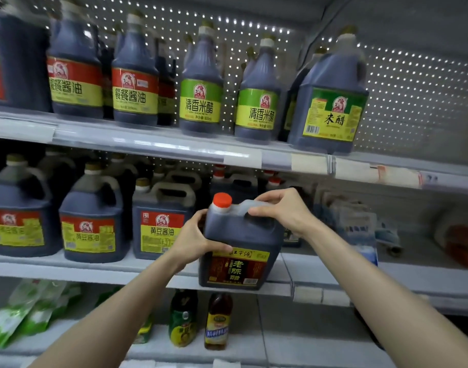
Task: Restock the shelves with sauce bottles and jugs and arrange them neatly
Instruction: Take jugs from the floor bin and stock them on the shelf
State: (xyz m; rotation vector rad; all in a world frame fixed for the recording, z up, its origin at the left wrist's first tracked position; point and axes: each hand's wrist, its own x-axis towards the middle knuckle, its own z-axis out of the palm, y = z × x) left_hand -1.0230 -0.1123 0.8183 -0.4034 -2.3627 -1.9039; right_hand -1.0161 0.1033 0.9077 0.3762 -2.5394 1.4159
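Note:
A dark vinegar jug (240, 243) with an orange cap and a brown-and-yellow label sits tilted at the front edge of the middle shelf (94, 269). My left hand (195, 240) grips its left side, thumb across the front above the label. My right hand (280, 211) holds the handle on top, fingers curled over it. To the jug's left stand three soy sauce jugs (161, 221) with red-and-yellow labels. More orange-capped jugs (235, 181) stand behind it in shadow.
The top shelf (174, 144) carries a row of soy sauce and green-labelled rice vinegar bottles (201, 83), with a large vinegar jug (331, 96) at its right end. Right of my jug lie blurred packets (355, 221). The bottom shelf holds small bottles (218, 322) and green pouches (28, 309).

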